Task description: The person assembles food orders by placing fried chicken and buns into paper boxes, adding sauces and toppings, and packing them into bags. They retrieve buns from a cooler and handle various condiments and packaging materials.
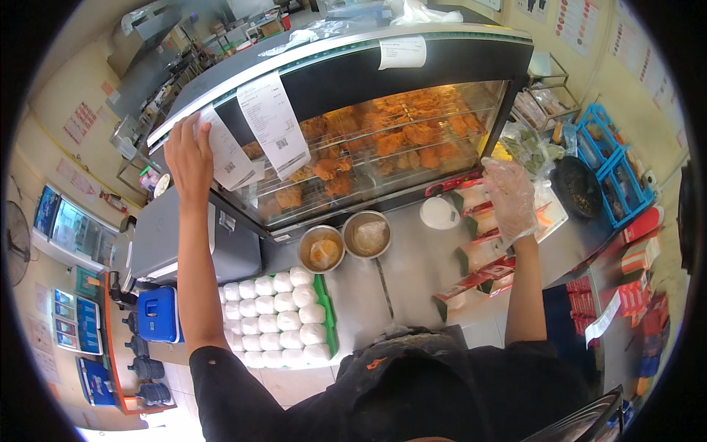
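My left hand [190,151] is raised to the upper left edge of the glass-fronted display warmer [442,62], its fingers closed on the top of a printed receipt [232,156] at the rail. A second receipt [274,121] hangs beside it. Pieces of fried chicken [335,173] lie on wire racks behind the glass. In a loose clear plastic glove, my right hand [509,197] hovers over a row of red-and-white food boxes [482,247]. Its fingers look stretched out and seem to hold nothing. A bag of green leaves [532,147] is just beyond it.
Two metal bowls [321,249] stand before the warmer, near a round white lid [440,213]. White wrapped balls [283,302] fill a green tray [324,309] at front left. Rightward are a black pan [577,188] and blue crates [615,177]; a grey cooler [177,236] stands left.
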`<state>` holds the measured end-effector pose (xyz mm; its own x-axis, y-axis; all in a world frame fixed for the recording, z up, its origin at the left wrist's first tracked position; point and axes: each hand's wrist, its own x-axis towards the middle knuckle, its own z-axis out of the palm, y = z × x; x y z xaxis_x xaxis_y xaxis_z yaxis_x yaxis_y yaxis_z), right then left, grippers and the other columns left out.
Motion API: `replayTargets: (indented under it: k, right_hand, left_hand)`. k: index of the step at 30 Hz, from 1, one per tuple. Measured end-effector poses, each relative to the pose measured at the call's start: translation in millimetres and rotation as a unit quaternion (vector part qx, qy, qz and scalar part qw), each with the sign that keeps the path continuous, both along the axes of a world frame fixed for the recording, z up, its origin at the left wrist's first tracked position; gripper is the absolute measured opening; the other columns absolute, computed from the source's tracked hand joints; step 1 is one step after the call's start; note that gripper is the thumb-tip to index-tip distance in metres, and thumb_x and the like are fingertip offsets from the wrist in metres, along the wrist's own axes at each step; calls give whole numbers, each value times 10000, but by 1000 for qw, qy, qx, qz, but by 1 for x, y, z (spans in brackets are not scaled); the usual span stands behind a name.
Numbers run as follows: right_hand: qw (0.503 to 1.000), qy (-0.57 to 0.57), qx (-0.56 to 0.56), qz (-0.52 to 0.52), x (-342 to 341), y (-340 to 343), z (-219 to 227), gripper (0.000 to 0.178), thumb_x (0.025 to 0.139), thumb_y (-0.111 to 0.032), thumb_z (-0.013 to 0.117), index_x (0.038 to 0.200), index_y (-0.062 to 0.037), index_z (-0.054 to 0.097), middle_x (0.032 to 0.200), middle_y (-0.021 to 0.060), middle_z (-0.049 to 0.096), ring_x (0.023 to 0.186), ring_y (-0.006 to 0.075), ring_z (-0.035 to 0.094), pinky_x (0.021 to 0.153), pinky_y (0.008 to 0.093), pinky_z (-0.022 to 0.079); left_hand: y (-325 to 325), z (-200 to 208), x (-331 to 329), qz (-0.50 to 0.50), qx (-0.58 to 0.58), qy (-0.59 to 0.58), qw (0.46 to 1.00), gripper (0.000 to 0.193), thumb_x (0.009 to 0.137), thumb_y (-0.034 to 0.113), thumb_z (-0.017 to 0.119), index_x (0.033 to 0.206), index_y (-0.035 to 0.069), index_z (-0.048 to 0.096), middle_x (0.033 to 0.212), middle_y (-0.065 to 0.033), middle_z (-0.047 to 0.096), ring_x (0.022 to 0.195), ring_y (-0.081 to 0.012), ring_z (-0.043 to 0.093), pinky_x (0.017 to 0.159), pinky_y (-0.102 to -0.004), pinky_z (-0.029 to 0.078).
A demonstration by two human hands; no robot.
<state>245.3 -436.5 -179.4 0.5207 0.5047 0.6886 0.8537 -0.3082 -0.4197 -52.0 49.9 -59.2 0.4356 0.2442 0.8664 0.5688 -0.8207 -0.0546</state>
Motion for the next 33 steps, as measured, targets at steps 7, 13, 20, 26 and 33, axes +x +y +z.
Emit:
replayTargets:
  k: [7,13,20,26,33]
  right_hand:
    - [999,36,-24,-19,-12,-39,-21,283,970,-175,655,1214,-43,716,1171,152,671,1082,306,664,959,423,525]
    - [996,-22,-52,-65,-21,-73,-64,204,956,-58,693,1155,-30,728,1058,134,714,995,265,697,846,391,554]
    - [884,464,44,21,-60,-81,-116,244,1003,-211,677,1159,-31,734,963,117,748,839,226,709,800,377,582]
    - [957,210,-188,-67,-92,-73,-151,371,1030,-448,618,1059,-115,778,814,80,732,687,265,662,693,398,544]
    - [925,340,-151,-79,-64,-109,-92,372,1027,-424,609,955,-92,760,817,149,705,719,353,661,703,451,522]
  left_hand:
    - [6,-6,-14,40,-45,-15,998,521,1074,467,544,1458,124,623,1422,-209,578,1264,-401,579,1073,-484,460]
    - [-69,5,1,-99,-21,-221,970,415,1055,298,628,1397,63,617,1451,-178,551,1284,-333,576,1053,-451,476]
    - [-183,-75,102,-405,-75,-113,904,316,892,3,711,1203,63,713,1171,-108,732,1138,-333,674,1024,-436,502]
    - [-198,-169,251,-343,-16,162,925,641,870,136,758,1478,171,559,1556,-98,493,1478,-305,437,1192,-461,385]
    - [-179,-203,296,-141,24,277,950,1069,813,367,836,1687,324,222,1762,81,182,1597,-193,250,1279,-445,244]
